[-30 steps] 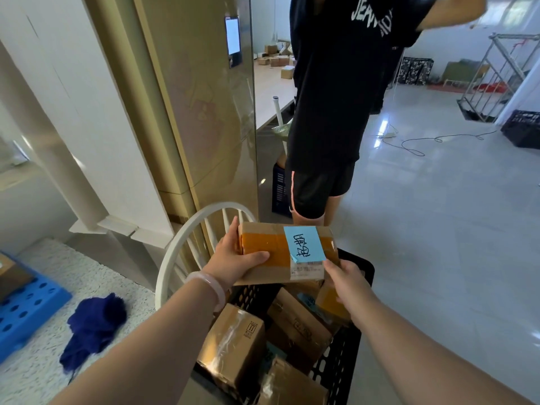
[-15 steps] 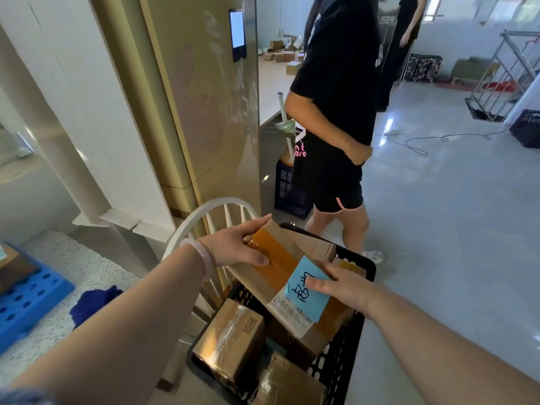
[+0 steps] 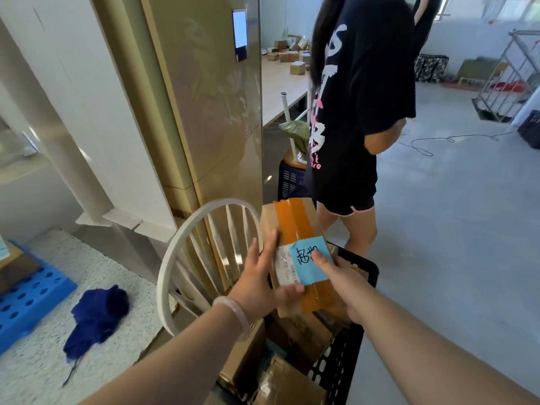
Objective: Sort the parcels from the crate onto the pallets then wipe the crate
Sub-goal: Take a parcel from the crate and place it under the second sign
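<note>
I hold a cardboard parcel with orange tape and a blue handwritten label above the black crate. My left hand grips its left side, thumb under the white shipping label. My right hand grips its right side with the thumb on the blue label. The parcel stands lengthwise, pointing away from me. Several more cardboard parcels lie in the crate beneath. A dark blue cloth lies on the speckled floor at the left, near a blue pallet.
A white round-backed chair stands against the crate's left side. A person in a black shirt stands just beyond the crate. A gold cabinet rises on the left. A cable and a metal rack lie far right.
I have turned the parcel from slanting to lengthwise and raised it slightly. The person beyond the crate has turned and shifted right.
</note>
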### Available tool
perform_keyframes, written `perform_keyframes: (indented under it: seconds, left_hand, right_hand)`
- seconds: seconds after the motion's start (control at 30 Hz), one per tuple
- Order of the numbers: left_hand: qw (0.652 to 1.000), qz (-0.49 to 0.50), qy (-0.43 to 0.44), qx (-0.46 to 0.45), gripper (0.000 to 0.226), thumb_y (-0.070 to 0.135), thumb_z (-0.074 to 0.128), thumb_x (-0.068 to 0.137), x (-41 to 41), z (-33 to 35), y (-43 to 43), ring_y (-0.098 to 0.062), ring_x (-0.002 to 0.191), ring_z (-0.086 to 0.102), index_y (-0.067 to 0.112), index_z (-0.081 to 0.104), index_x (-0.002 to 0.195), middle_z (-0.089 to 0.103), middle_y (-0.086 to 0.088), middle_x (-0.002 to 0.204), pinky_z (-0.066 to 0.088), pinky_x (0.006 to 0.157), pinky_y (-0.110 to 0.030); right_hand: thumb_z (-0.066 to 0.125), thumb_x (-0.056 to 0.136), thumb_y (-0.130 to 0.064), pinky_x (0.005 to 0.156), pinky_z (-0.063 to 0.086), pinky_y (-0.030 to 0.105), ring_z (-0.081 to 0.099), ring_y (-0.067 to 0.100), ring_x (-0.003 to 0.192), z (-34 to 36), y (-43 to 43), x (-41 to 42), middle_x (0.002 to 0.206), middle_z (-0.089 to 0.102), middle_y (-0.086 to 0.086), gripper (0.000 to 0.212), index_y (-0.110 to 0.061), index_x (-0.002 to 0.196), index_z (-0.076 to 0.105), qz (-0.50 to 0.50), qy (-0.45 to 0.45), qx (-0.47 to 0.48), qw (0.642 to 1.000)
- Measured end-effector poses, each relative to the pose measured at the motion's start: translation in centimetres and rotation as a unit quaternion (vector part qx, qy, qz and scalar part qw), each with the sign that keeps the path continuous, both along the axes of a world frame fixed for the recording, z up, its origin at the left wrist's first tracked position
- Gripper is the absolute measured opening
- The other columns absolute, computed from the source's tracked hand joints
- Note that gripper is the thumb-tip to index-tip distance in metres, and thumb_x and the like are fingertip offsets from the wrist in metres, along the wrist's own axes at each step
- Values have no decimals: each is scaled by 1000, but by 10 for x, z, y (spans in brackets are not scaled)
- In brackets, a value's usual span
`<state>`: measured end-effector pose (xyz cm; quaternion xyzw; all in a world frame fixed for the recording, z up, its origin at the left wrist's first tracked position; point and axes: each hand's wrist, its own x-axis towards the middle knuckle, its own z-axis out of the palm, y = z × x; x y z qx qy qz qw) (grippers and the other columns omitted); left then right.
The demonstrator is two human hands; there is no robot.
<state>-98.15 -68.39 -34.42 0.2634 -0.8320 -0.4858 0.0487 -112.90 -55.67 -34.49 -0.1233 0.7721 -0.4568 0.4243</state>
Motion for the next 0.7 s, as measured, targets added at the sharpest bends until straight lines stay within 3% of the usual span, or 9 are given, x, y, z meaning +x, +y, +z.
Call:
perform_keyframes:
  seconds: [0.07,0.13,0.2,0.3,0.43,0.6,0.7]
  left_hand:
    - [1000,-19,15,-8,117,77,69,61,2,-11,4,-26,151,1,68,-18,138,-5,9,162,20,121,-51]
    - [1000,-10,18,2,120,82,69,57,4,-12,0,-26,150,7,68,-18,139,3,9,160,25,119,-53]
    - [1000,6,9,15,116,68,76,65,8,-9,-6,-24,149,12,70,-14,137,6,11,158,29,118,-52]
    - [999,37,3,22,112,41,80,79,19,-7,-11,-23,147,16,66,-12,139,9,11,157,30,118,-49]
    - [997,73,16,37,116,38,81,77,42,-11,-16,-16,144,22,67,-11,140,15,12,154,34,116,-48]
    - [994,91,63,-3,111,49,80,74,82,-13,-21,-22,152,-2,74,-9,137,-9,17,161,27,119,-54]
    - [994,86,68,-18,95,53,74,78,111,-9,-25,-26,151,6,73,4,139,-8,23,157,39,114,-47]
  right_hand:
    - [52,82,-73,81,52,40,58,19,98,4,-4,5,107,64,-8,71,-32,139,43,15,2,8,1000]
    - [50,85,-71,89,53,47,58,21,103,4,-7,10,112,63,-8,68,-33,141,41,37,17,8,999]
    - [51,90,-63,99,49,48,56,20,110,3,-9,16,119,59,-8,65,-34,146,35,60,30,-2,998]
    - [55,94,-53,101,43,43,48,22,122,4,-14,31,137,46,-5,76,-39,154,10,122,82,10,989]
    - [59,90,-57,104,44,49,47,24,127,5,-22,48,150,36,-5,95,-52,148,-16,181,135,18,974]
    - [57,95,-45,96,43,37,41,13,123,16,-33,81,155,24,-8,92,-56,145,-19,225,170,-39,959]
    - [54,97,-46,96,43,34,38,18,131,19,-42,104,156,18,-8,86,-59,144,-17,254,207,-51,943]
